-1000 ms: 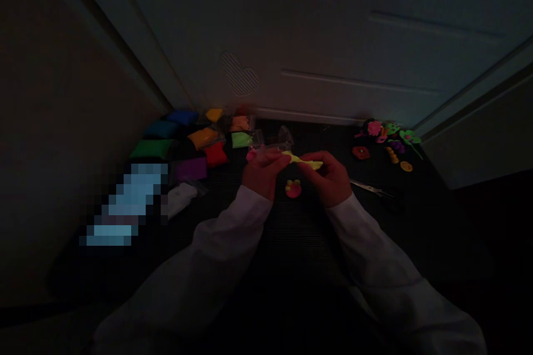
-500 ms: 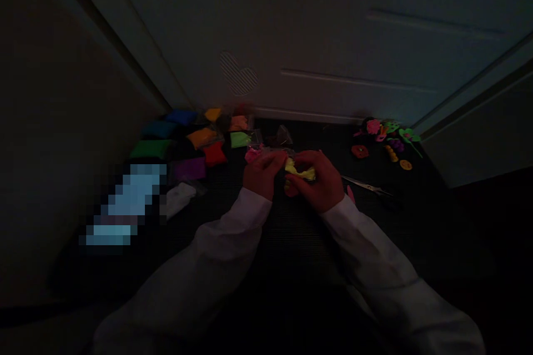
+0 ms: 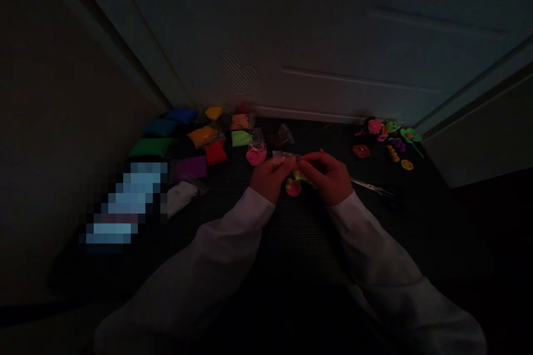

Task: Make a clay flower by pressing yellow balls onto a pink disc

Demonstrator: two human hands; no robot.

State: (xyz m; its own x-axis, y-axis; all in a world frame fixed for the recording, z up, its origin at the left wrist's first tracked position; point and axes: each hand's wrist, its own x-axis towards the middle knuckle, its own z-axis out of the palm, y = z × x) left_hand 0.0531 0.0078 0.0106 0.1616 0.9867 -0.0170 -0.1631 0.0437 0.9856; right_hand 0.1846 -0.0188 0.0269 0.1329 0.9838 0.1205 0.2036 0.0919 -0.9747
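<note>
My left hand (image 3: 267, 178) and my right hand (image 3: 333, 177) meet over the dark table, fingers pinched together at the edge of a small clear plastic bag (image 3: 283, 156). Yellow modelling clay (image 3: 307, 179) shows below the fingertips, partly hidden by my right hand; it seems to lie in that bag. Just under my fingers rests a small round pink and yellow piece (image 3: 293, 187). Beyond my left hand is a bright pink bag of clay (image 3: 256, 153). Scissors (image 3: 370, 186) lie to the right of my right hand.
Several bagged clays, among them green (image 3: 150, 147), red (image 3: 216, 152), purple (image 3: 190, 167) and white (image 3: 181, 198), lie to the left. A lit, blurred screen (image 3: 129, 199) is nearby. Small clay figures, including a pink flower (image 3: 375, 126), sit at the back right. A pale panel (image 3: 266, 28) rises behind.
My right hand has shifted slightly right and its fingertips now meet my left hand's at the bag's edge. More of the yellow clay is covered; the pink and yellow piece shows more fully.
</note>
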